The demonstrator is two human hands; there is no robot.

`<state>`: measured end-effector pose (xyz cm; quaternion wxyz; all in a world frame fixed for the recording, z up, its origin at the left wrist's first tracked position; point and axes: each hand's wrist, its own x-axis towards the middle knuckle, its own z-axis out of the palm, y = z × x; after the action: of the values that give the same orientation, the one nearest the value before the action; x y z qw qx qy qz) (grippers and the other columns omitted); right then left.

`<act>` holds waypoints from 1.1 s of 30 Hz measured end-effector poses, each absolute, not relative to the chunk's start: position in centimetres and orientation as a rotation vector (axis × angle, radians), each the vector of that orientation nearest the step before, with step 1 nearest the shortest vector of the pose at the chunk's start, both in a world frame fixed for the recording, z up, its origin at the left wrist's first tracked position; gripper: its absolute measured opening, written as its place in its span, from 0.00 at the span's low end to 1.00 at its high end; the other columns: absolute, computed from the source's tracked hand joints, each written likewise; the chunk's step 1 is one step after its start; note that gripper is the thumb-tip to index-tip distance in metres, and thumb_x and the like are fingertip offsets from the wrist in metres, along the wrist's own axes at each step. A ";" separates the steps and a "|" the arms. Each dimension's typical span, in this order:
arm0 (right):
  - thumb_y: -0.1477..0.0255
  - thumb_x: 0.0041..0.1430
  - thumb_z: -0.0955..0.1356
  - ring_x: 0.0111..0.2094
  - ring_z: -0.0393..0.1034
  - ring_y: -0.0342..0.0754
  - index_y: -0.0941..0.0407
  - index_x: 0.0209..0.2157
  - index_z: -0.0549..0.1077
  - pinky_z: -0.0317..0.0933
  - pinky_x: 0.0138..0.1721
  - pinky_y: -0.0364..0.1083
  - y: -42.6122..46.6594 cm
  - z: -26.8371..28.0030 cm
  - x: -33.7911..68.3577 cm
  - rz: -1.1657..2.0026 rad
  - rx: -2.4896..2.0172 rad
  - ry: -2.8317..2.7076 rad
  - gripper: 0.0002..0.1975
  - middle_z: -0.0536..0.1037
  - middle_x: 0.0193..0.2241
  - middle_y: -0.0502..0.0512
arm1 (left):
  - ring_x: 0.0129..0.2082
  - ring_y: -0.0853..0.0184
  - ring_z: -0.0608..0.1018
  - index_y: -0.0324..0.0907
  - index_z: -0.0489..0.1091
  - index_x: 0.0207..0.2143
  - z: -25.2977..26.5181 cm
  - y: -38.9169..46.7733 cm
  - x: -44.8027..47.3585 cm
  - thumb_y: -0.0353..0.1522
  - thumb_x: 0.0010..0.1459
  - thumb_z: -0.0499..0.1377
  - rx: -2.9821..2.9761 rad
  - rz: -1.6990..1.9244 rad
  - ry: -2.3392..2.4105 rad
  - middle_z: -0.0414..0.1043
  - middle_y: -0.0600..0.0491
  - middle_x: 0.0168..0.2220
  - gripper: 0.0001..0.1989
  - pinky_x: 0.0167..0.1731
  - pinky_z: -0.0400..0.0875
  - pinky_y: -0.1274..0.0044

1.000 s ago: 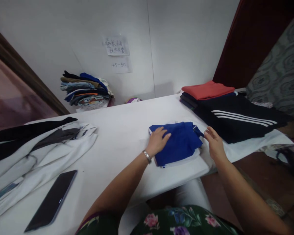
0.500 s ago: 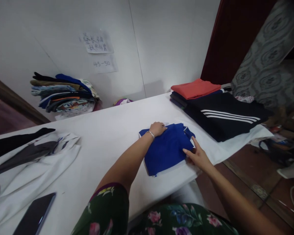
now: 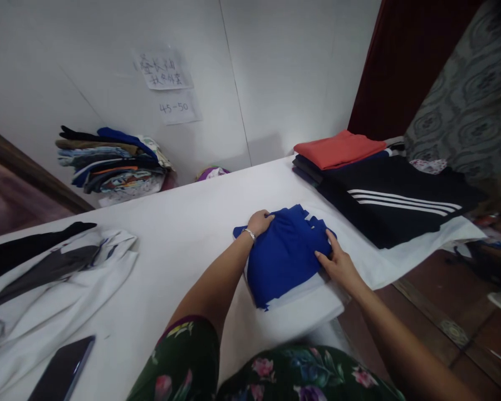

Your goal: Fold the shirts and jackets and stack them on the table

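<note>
A blue garment point(image 3: 284, 256), partly folded and rumpled, lies on the white-covered table point(image 3: 183, 239) in front of me. My left hand point(image 3: 259, 224), with a bracelet at its wrist, grips the far left edge of the cloth, fingers curled onto it. At the right edge, my right hand point(image 3: 334, 257) holds the fabric between thumb and fingers. White cloth shows below the garment's near edge; I cannot tell whether it belongs to the garment. The blue fabric bunches up along its far right side.
To the right lie a folded coral garment point(image 3: 340, 149) and a black garment with white stripes point(image 3: 404, 200). A stack of folded clothes point(image 3: 117, 161) stands at the back left. Nearer on the left are a white and grey garment point(image 3: 67, 278) and a phone point(image 3: 62, 370).
The blue garment has shifted and become more rumpled, its far edge now bunched up. My left hand has moved slightly left with the cloth, and my right hand still holds the right edge.
</note>
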<state>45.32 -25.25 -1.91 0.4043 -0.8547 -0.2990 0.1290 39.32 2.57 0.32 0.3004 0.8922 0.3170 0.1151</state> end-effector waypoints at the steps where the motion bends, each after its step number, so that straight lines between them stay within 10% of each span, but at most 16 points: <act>1: 0.58 0.56 0.64 0.22 0.68 0.51 0.53 0.66 0.48 0.62 0.27 0.49 -25.5 -1.5 45.2 0.311 -2.209 -0.791 0.39 0.69 0.17 0.46 | 0.38 0.64 0.76 0.41 0.74 0.36 0.5 2.7 39.2 0.38 0.57 0.57 2.360 0.315 0.823 0.77 0.49 0.37 0.12 0.41 0.69 0.74; 5: 0.58 0.59 0.62 0.44 0.70 0.60 0.52 0.65 0.50 0.65 0.40 0.56 -26.1 1.7 44.6 -0.048 -2.292 -0.961 0.35 0.75 0.44 0.62 | 0.42 0.65 0.76 0.41 0.73 0.42 2.4 3.4 37.7 0.38 0.59 0.55 2.354 0.430 0.781 0.76 0.49 0.43 0.14 0.46 0.68 0.75; 10: 0.59 0.62 0.61 0.64 0.46 0.59 0.49 0.65 0.50 0.47 0.61 0.61 -23.2 5.7 43.6 -0.277 -1.969 -1.364 0.32 0.51 0.65 0.55 | 0.46 0.62 0.74 0.41 0.71 0.46 3.4 2.4 34.1 0.39 0.60 0.54 2.421 0.616 0.742 0.73 0.48 0.48 0.16 0.50 0.66 0.71; 15: 0.54 0.61 0.61 0.66 0.39 0.61 0.50 0.63 0.55 0.35 0.62 0.65 -18.9 3.1 46.2 -0.037 -2.173 -1.569 0.32 0.48 0.66 0.56 | 0.62 0.58 0.60 0.41 0.64 0.56 1.1 -0.5 31.0 0.43 0.61 0.51 2.635 0.485 0.696 0.61 0.45 0.60 0.24 0.60 0.52 0.62; 22: 0.49 0.60 0.58 0.64 0.46 0.59 0.53 0.62 0.58 0.45 0.60 0.62 -18.7 -2.1 50.2 0.154 -2.459 -1.430 0.34 0.53 0.65 0.60 | 0.65 0.59 0.55 0.45 0.63 0.57 -0.8 -1.7 30.7 0.47 0.62 0.47 2.645 0.311 0.700 0.58 0.48 0.63 0.26 0.62 0.42 0.59; 28: 0.50 0.61 0.58 0.64 0.49 0.57 0.54 0.59 0.64 0.45 0.61 0.59 -19.4 -1.8 50.3 0.177 -2.357 -1.345 0.32 0.57 0.63 0.60 | 0.62 0.58 0.60 0.43 0.65 0.55 -0.9 -1.7 27.7 0.42 0.59 0.54 2.238 0.738 0.996 0.59 0.44 0.62 0.23 0.60 0.55 0.62; 33: 0.50 0.60 0.59 0.61 0.55 0.61 0.54 0.58 0.65 0.51 0.58 0.60 -21.3 -1.8 51.0 0.138 -2.426 -1.069 0.31 0.63 0.59 0.61 | 0.46 0.59 0.77 0.40 0.61 0.57 -0.5 -3.3 24.2 0.46 0.58 0.55 1.543 0.543 1.075 0.70 0.41 0.52 0.29 0.40 0.75 0.69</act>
<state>51.03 -21.27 -1.77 0.2411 -0.8868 -0.3909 0.0506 24.19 -3.29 -0.48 0.5580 0.6541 0.4558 0.2304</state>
